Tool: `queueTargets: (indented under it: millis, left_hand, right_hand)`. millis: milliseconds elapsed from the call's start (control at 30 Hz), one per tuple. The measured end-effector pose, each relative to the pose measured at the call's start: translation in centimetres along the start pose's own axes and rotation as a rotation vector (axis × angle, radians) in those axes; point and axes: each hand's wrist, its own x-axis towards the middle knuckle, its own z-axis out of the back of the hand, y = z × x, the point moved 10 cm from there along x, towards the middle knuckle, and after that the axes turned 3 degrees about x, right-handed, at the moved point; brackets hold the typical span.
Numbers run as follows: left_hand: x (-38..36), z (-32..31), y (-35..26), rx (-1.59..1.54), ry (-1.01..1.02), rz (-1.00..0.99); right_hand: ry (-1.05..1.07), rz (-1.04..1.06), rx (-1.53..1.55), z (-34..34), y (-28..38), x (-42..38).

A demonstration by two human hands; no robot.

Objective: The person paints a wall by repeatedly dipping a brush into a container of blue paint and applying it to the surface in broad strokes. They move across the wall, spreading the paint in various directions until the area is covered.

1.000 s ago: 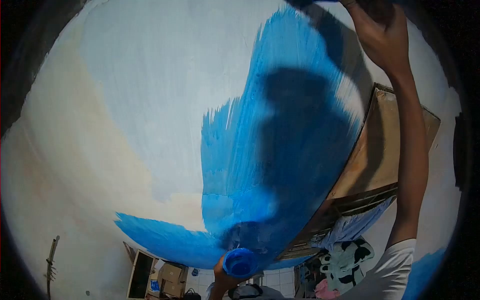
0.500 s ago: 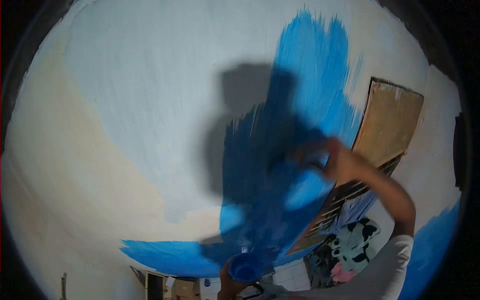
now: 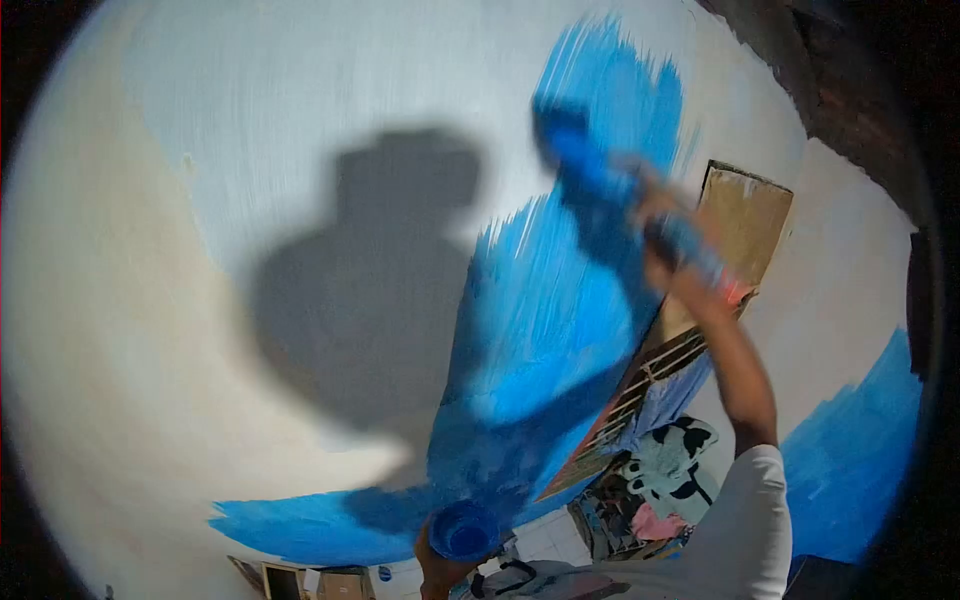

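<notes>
A paintbrush [image 3: 600, 172] with blue-coated bristles is gripped in my right hand [image 3: 665, 235], blurred by motion. Its bristle end overlaps the left edge of the upper blue paint [image 3: 625, 110] on the wall [image 3: 250, 110]. Low in front of me, my left hand [image 3: 430, 565] is wrapped around the side of a round blue paint container [image 3: 465, 530] with its open top toward me. Wet-looking blue streaks with ragged upper edges run down the wall to a band along its bottom.
A window opening with a wooden panel [image 3: 750, 225] and slats [image 3: 645, 395] borders the blue area on the right. Patterned black-and-white cloth [image 3: 675, 465] and a pink item [image 3: 657, 522] lie below it. Cardboard boxes [image 3: 345, 583] stand at the bottom. My shadow [image 3: 370, 270] falls across the wall.
My right hand has swung up the wall with the brush, from the middle of the blue area to its upper left edge. My shadow has shifted left. The container stays in my left hand.
</notes>
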Motion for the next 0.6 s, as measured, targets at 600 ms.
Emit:
queueTargets:
  millis: [600]
  left_hand:
    - [0.0, 2.2, -7.9, 0.364, -0.064, -0.281]
  right_hand:
    - [-0.232, -0.026, -0.433, 13.2, -5.8, 10.0]
